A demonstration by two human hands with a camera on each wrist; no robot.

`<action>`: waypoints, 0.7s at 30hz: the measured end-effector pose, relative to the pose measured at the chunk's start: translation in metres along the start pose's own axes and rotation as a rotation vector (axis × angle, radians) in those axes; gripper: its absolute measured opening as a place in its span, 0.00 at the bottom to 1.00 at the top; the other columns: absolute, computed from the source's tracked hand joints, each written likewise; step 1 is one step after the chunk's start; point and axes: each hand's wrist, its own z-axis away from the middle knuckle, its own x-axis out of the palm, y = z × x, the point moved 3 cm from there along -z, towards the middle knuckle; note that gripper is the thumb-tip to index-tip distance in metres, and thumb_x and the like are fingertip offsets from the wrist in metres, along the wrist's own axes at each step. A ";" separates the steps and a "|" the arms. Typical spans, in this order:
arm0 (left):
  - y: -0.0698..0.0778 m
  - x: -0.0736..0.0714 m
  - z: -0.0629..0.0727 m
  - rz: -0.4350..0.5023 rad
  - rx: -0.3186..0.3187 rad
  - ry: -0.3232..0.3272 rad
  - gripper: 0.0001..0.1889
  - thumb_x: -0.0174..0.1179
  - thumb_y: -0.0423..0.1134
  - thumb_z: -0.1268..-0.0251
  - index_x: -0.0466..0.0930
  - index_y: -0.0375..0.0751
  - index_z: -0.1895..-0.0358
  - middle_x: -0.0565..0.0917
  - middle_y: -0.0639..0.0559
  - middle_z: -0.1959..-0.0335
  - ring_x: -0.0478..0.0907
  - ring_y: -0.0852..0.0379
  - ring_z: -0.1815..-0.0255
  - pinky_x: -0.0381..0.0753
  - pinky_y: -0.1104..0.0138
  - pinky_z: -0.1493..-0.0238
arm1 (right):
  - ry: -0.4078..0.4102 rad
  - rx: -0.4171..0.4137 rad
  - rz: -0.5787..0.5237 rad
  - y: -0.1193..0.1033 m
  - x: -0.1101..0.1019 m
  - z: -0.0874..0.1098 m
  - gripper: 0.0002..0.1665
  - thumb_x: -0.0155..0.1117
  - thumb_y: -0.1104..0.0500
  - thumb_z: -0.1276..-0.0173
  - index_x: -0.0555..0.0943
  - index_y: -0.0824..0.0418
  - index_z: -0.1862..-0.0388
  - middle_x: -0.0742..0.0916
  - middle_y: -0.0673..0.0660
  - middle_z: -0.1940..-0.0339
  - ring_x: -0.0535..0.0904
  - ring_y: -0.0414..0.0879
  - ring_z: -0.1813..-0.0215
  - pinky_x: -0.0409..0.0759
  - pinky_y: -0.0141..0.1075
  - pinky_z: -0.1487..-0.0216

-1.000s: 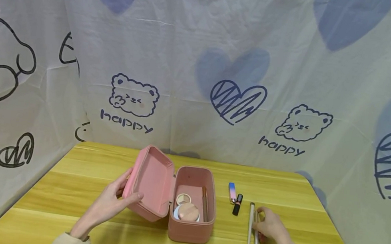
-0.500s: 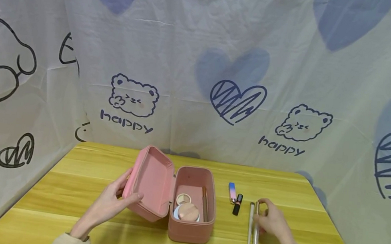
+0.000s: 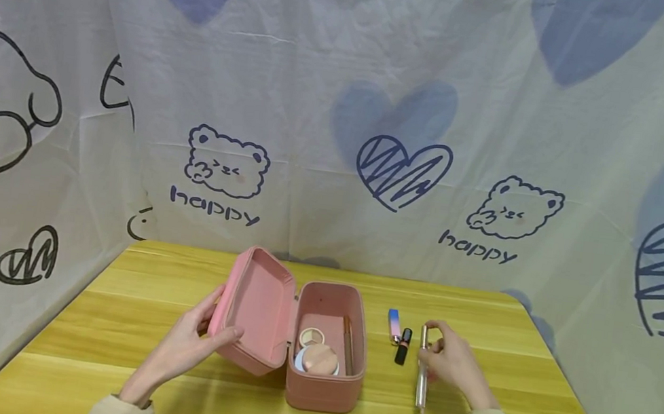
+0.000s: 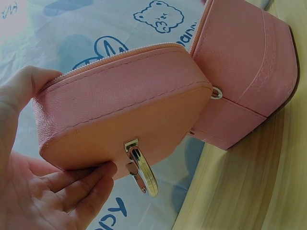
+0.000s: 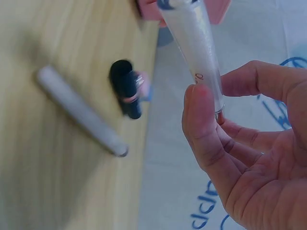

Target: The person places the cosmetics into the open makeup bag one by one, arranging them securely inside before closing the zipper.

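Observation:
A pink cosmetic case (image 3: pixel 323 395) stands open at mid-table. My left hand (image 3: pixel 184 344) grips its lid (image 3: pixel 262 305), thumb over the rim and fingers against the outside; the left wrist view shows the lid's gold ring handle (image 4: pixel 144 172). Inside the case are a small round palette (image 3: pixel 312 337), a round beige compact (image 3: pixel 321 360) and a slim brown pencil-like stick (image 3: pixel 348 345). My right hand (image 3: pixel 454 363) pinches a slender, whitish, shiny tube (image 5: pixel 194 48) between thumb and fingers, above the table. A thin grey stick (image 5: pixel 81 112) lies below it.
A black lipstick (image 3: pixel 403 346) lies right of the case, beside a small blue-and-pink tube (image 3: pixel 394 325). Printed white cloth (image 3: pixel 304 231) hangs behind and along both sides of the yellow wooden table (image 3: pixel 178 261).
My right hand has lifted the whitish tube and brought it left, over the grey stick, which it now hides in the head view. The left hand and case have stayed put.

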 end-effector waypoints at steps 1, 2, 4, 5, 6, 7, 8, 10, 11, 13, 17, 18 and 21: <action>0.000 0.000 0.000 -0.001 0.001 0.001 0.46 0.63 0.40 0.31 0.44 0.32 0.19 0.75 0.28 0.34 0.80 0.38 0.38 0.84 0.69 0.47 | -0.003 -0.010 0.002 -0.004 0.000 -0.001 0.36 0.63 0.67 0.37 0.66 0.68 0.30 0.82 0.60 0.70 0.81 0.48 0.77 0.86 0.43 0.71; 0.000 0.000 0.000 -0.001 0.002 0.001 0.46 0.63 0.40 0.31 0.44 0.33 0.19 0.75 0.28 0.34 0.80 0.38 0.38 0.83 0.70 0.47 | -0.003 -0.015 0.005 -0.008 0.000 -0.002 0.36 0.63 0.66 0.36 0.66 0.68 0.29 0.82 0.60 0.70 0.81 0.48 0.77 0.86 0.43 0.71; 0.000 0.000 0.000 0.000 0.003 0.001 0.46 0.63 0.40 0.31 0.44 0.33 0.19 0.75 0.28 0.33 0.80 0.38 0.38 0.82 0.72 0.48 | -0.004 -0.032 0.014 -0.017 0.001 -0.003 0.37 0.63 0.65 0.36 0.66 0.67 0.29 0.83 0.59 0.70 0.81 0.49 0.77 0.85 0.44 0.72; 0.000 0.000 0.000 0.000 0.004 0.001 0.46 0.63 0.40 0.31 0.44 0.33 0.19 0.75 0.28 0.33 0.80 0.39 0.38 0.82 0.72 0.48 | -0.006 -0.046 0.018 -0.022 0.001 -0.004 0.37 0.63 0.65 0.37 0.65 0.67 0.28 0.83 0.59 0.70 0.82 0.49 0.77 0.85 0.44 0.72; 0.000 0.000 0.000 0.000 0.005 0.000 0.46 0.63 0.40 0.31 0.44 0.33 0.19 0.75 0.28 0.33 0.80 0.39 0.38 0.82 0.73 0.48 | -0.007 -0.059 0.021 -0.027 0.002 -0.005 0.37 0.63 0.65 0.37 0.65 0.67 0.28 0.83 0.59 0.70 0.82 0.49 0.77 0.84 0.42 0.73; 0.000 0.000 0.000 0.001 0.006 -0.001 0.46 0.63 0.40 0.31 0.44 0.33 0.19 0.75 0.28 0.34 0.81 0.39 0.38 0.82 0.73 0.49 | -0.007 -0.067 0.023 -0.032 0.003 -0.006 0.38 0.63 0.65 0.37 0.65 0.67 0.28 0.83 0.59 0.71 0.82 0.49 0.78 0.84 0.41 0.73; 0.000 0.000 0.000 0.002 0.006 -0.002 0.46 0.63 0.40 0.31 0.44 0.34 0.19 0.75 0.28 0.34 0.81 0.39 0.38 0.82 0.73 0.49 | -0.007 -0.079 0.024 -0.037 0.004 -0.007 0.38 0.64 0.66 0.38 0.66 0.67 0.28 0.83 0.58 0.71 0.82 0.49 0.78 0.83 0.40 0.74; 0.000 0.000 0.001 0.001 0.007 -0.003 0.46 0.63 0.40 0.31 0.44 0.34 0.19 0.76 0.28 0.34 0.81 0.39 0.39 0.81 0.74 0.49 | -0.009 -0.105 0.023 -0.048 0.006 -0.009 0.37 0.64 0.66 0.38 0.66 0.67 0.29 0.83 0.58 0.71 0.82 0.49 0.79 0.83 0.38 0.75; 0.000 0.000 0.001 0.001 0.006 -0.003 0.46 0.63 0.40 0.31 0.44 0.34 0.19 0.76 0.29 0.34 0.81 0.39 0.39 0.81 0.74 0.49 | -0.010 -0.115 0.020 -0.054 0.007 -0.010 0.37 0.64 0.66 0.38 0.67 0.67 0.29 0.83 0.58 0.71 0.82 0.49 0.79 0.82 0.36 0.76; 0.000 0.000 0.001 0.002 0.001 -0.003 0.46 0.63 0.40 0.31 0.44 0.34 0.19 0.76 0.29 0.34 0.81 0.39 0.38 0.81 0.74 0.49 | -0.010 -0.136 0.020 -0.065 0.010 -0.012 0.37 0.64 0.66 0.39 0.68 0.66 0.30 0.82 0.58 0.71 0.82 0.49 0.79 0.82 0.35 0.77; 0.000 0.000 0.000 0.005 -0.011 -0.007 0.46 0.63 0.41 0.31 0.43 0.35 0.18 0.75 0.29 0.33 0.80 0.40 0.37 0.81 0.74 0.48 | -0.006 -0.173 0.037 -0.086 0.015 -0.014 0.36 0.63 0.66 0.40 0.69 0.64 0.31 0.81 0.56 0.72 0.80 0.46 0.80 0.80 0.34 0.78; 0.000 0.000 0.000 0.005 -0.012 -0.008 0.46 0.63 0.41 0.31 0.43 0.35 0.18 0.74 0.29 0.32 0.80 0.40 0.37 0.81 0.74 0.49 | -0.008 -0.185 0.045 -0.092 0.016 -0.015 0.36 0.63 0.66 0.40 0.69 0.65 0.31 0.81 0.56 0.72 0.79 0.45 0.80 0.80 0.34 0.78; 0.000 0.000 0.000 0.009 -0.010 -0.010 0.46 0.63 0.41 0.31 0.43 0.36 0.18 0.74 0.30 0.32 0.80 0.40 0.37 0.80 0.73 0.49 | -0.024 -0.202 0.077 -0.105 0.021 -0.018 0.35 0.64 0.65 0.39 0.69 0.63 0.31 0.82 0.56 0.74 0.79 0.45 0.81 0.79 0.34 0.78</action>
